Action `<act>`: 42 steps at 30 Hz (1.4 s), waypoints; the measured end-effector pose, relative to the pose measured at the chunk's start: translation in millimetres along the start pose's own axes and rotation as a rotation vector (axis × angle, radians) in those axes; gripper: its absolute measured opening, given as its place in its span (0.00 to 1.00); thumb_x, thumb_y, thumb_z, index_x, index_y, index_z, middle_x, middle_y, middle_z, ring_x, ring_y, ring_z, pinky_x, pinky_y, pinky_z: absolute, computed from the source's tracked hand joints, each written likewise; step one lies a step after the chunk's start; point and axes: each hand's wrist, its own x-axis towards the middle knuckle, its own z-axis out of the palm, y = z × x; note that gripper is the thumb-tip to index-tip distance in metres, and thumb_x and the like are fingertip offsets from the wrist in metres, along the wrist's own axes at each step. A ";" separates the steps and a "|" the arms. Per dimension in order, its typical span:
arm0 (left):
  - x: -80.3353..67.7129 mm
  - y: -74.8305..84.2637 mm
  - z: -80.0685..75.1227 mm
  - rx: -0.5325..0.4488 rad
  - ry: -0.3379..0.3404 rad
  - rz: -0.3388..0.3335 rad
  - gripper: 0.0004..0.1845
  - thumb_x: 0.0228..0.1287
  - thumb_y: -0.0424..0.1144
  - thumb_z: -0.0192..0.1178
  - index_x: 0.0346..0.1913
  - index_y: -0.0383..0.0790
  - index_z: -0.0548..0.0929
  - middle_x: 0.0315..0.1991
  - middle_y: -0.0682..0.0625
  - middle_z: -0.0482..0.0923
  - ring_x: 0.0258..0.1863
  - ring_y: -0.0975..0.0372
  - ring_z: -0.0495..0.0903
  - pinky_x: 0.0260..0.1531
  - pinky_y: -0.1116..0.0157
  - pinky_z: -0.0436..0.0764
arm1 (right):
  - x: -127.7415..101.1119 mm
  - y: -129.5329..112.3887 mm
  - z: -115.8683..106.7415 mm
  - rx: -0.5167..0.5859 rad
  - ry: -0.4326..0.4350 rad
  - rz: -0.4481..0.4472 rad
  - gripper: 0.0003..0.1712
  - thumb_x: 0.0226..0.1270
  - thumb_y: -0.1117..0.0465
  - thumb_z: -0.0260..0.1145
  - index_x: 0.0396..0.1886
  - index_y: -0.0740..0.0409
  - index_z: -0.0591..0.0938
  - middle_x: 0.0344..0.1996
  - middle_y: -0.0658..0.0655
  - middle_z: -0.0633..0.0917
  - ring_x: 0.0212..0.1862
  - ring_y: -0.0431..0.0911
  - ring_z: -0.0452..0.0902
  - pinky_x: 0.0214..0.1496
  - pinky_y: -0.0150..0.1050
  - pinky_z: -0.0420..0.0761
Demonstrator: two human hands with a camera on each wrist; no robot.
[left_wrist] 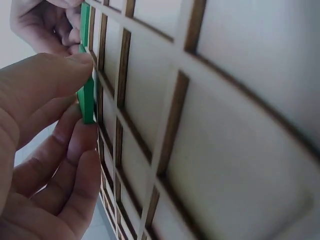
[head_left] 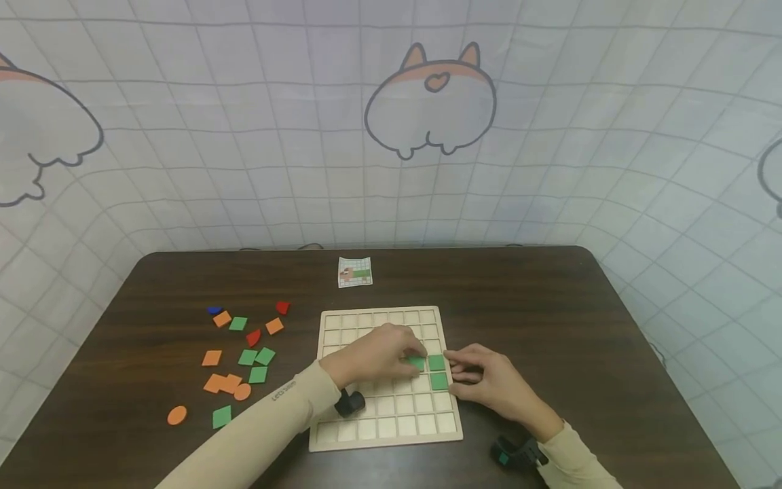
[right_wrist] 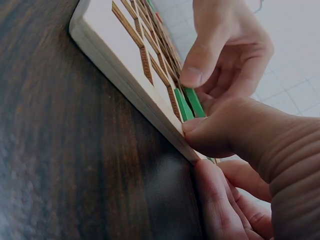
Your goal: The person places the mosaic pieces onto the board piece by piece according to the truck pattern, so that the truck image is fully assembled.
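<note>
A pale wooden grid board (head_left: 386, 407) lies in front of me. My left hand (head_left: 386, 352) reaches over it and pinches a green square tile (head_left: 417, 363) between thumb and fingers, close over the cells. In the left wrist view this green tile (left_wrist: 87, 102) stands tilted against the grid. Two more green squares sit in the right-hand column, an upper tile (head_left: 436, 363) and a lower tile (head_left: 439, 382). At the board's right edge, my right hand (head_left: 497, 382) grips the rim, its thumb (right_wrist: 207, 135) on top beside a green tile and its fingers along the side.
Left of the board lie scattered loose pieces: several green squares (head_left: 258, 375), orange squares (head_left: 212, 358), orange discs (head_left: 177, 415), red pieces (head_left: 253, 337) and a blue piece (head_left: 214, 310). A small printed card (head_left: 355, 272) lies behind the board on the dark table (head_left: 519, 299).
</note>
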 end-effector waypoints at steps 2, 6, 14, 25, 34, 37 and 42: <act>0.2 0.7 1.8 -0.001 0.002 -0.013 0.13 0.65 0.39 0.70 0.51 0.42 0.90 0.48 0.51 0.90 0.46 0.65 0.85 0.50 0.70 0.83 | 0.5 0.2 1.0 -0.002 -0.002 -0.008 0.32 0.61 0.62 0.76 0.66 0.63 0.81 0.51 0.57 0.83 0.48 0.34 0.82 0.54 0.27 0.85; 0.9 0.9 4.5 0.000 0.012 -0.031 0.13 0.65 0.39 0.71 0.51 0.43 0.90 0.47 0.52 0.89 0.46 0.66 0.84 0.51 0.69 0.83 | 0.6 0.6 2.0 -0.001 0.004 -0.015 0.31 0.61 0.62 0.76 0.65 0.63 0.82 0.51 0.57 0.83 0.48 0.34 0.82 0.54 0.27 0.85; 1.6 2.7 5.9 -0.026 0.007 -0.063 0.14 0.66 0.41 0.70 0.53 0.42 0.90 0.51 0.51 0.89 0.49 0.64 0.84 0.53 0.67 0.84 | 0.2 -0.2 1.0 0.019 0.010 -0.010 0.32 0.61 0.63 0.76 0.65 0.64 0.81 0.51 0.58 0.83 0.49 0.37 0.82 0.55 0.29 0.85; 0.9 1.1 5.4 -0.011 0.010 -0.038 0.13 0.65 0.40 0.71 0.51 0.43 0.90 0.48 0.52 0.89 0.47 0.65 0.84 0.52 0.68 0.83 | 0.3 -0.3 2.5 0.006 0.011 0.001 0.31 0.61 0.63 0.77 0.65 0.62 0.82 0.51 0.57 0.83 0.48 0.34 0.82 0.54 0.28 0.85; -7.6 2.4 0.4 -0.015 0.025 -0.051 0.15 0.65 0.40 0.71 0.53 0.42 0.90 0.51 0.50 0.89 0.49 0.63 0.85 0.52 0.68 0.84 | 1.1 0.9 2.7 0.000 0.007 -0.005 0.32 0.61 0.61 0.77 0.65 0.62 0.82 0.51 0.57 0.83 0.47 0.34 0.82 0.54 0.28 0.85; -11.9 1.0 -3.8 -0.013 0.040 -0.051 0.15 0.65 0.38 0.70 0.54 0.41 0.89 0.51 0.49 0.89 0.49 0.61 0.86 0.52 0.68 0.84 | 1.0 0.8 2.1 -0.003 0.013 0.008 0.32 0.60 0.62 0.77 0.65 0.61 0.82 0.51 0.57 0.83 0.47 0.34 0.82 0.53 0.28 0.86; -23.4 -3.5 -12.5 -0.013 0.062 -0.097 0.15 0.64 0.35 0.67 0.53 0.41 0.90 0.49 0.50 0.89 0.45 0.62 0.86 0.49 0.67 0.84 | 0.9 0.5 -0.3 0.006 0.014 0.011 0.32 0.60 0.60 0.78 0.66 0.60 0.82 0.52 0.57 0.83 0.48 0.35 0.82 0.53 0.28 0.86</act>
